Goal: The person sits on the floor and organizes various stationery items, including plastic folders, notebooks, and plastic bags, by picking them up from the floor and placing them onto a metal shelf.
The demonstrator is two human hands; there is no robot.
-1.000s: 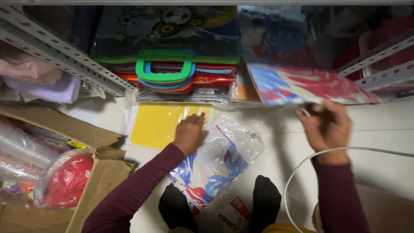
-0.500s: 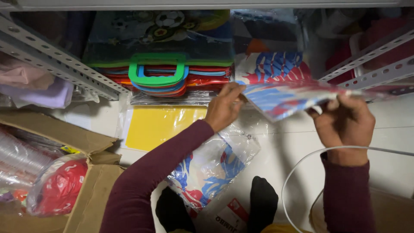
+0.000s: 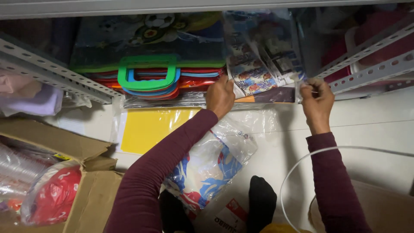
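— While you hold the clear-wrapped printed pack upright on the low shelf, what steadies it?
— Your left hand clamps its lower left corner, just right of the green-handled bag stack. Your right hand pinches its right edge; keep both grips level.

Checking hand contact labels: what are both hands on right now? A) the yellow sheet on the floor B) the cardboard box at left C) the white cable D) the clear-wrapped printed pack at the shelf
D: the left hand and right hand grip opposite lower edges of the clear-wrapped printed pack at the shelf, beside the stack of colourful handled bags.
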